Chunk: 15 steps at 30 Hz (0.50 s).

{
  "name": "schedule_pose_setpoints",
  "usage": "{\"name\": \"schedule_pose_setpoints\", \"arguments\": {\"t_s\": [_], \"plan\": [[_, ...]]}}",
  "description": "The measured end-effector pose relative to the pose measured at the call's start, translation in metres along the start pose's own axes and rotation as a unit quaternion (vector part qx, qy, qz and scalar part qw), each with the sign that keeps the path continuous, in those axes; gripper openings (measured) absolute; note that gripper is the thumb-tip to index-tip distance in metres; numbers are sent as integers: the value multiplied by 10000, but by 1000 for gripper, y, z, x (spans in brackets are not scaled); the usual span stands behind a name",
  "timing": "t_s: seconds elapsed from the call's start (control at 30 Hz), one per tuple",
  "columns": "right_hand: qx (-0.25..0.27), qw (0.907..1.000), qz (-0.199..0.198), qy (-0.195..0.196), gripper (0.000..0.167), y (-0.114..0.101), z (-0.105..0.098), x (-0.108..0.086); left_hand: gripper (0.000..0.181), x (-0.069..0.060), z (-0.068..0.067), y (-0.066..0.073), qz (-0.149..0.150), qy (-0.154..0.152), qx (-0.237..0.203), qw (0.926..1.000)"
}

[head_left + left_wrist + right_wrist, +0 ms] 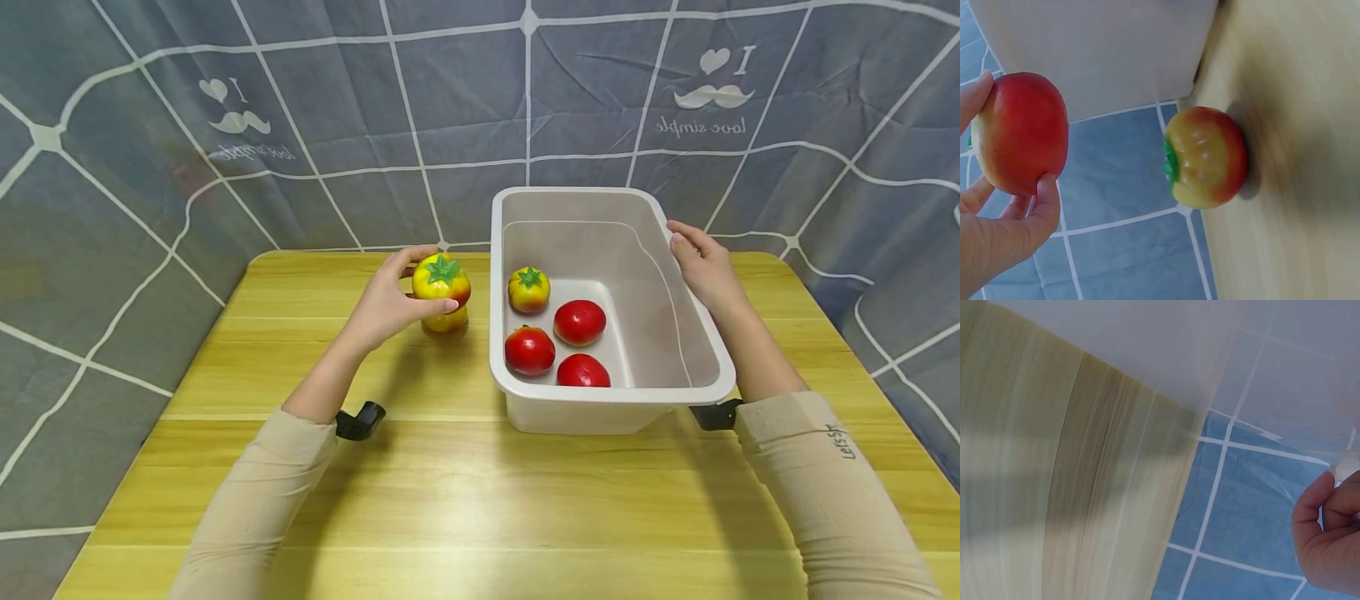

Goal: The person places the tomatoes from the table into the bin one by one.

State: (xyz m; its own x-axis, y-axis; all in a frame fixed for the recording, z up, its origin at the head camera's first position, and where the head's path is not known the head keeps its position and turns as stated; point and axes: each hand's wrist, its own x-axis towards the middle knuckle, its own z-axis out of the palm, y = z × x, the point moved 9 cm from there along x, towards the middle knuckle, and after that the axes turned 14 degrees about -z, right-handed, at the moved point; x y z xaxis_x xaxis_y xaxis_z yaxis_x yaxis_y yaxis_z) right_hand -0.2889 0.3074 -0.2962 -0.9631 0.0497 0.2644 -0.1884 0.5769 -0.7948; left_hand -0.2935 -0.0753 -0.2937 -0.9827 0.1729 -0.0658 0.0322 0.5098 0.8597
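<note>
My left hand (386, 300) grips a yellow-and-red tomato (439, 279) with a green star-shaped stem top, thumb on the near side and fingers behind. The left wrist view shows this tomato (1025, 132) raised clear of the wooden table. Just below it, a second yellow-and-red tomato (446, 320) sits on the table, partly hidden in the head view. To the right stands a light grey plastic bin (615, 396). My right hand (705, 271) holds the bin's right rim between thumb and fingers; in the right wrist view its fingers (1315, 509) are bent, partly out of frame.
Inside the bin lie another yellow tomato (528, 290) and three red fruits, one with a stem top (529, 350). The wooden table (450, 517) extends in front. A blue-grey curtain (465, 100) with white lines hangs behind and at the sides.
</note>
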Motion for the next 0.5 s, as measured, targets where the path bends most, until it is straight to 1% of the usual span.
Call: {"name": "schedule_pose_setpoints", "arguments": {"t_s": [0.2, 0.5], "plan": [[48, 9999, 121, -97, 53, 1, 1, 0, 70, 1, -3, 10, -45, 113, -27, 9999], [48, 10000, 25, -79, 53, -1, 1, -1, 72, 4, -5, 22, 70, 223, -49, 9997]]}}
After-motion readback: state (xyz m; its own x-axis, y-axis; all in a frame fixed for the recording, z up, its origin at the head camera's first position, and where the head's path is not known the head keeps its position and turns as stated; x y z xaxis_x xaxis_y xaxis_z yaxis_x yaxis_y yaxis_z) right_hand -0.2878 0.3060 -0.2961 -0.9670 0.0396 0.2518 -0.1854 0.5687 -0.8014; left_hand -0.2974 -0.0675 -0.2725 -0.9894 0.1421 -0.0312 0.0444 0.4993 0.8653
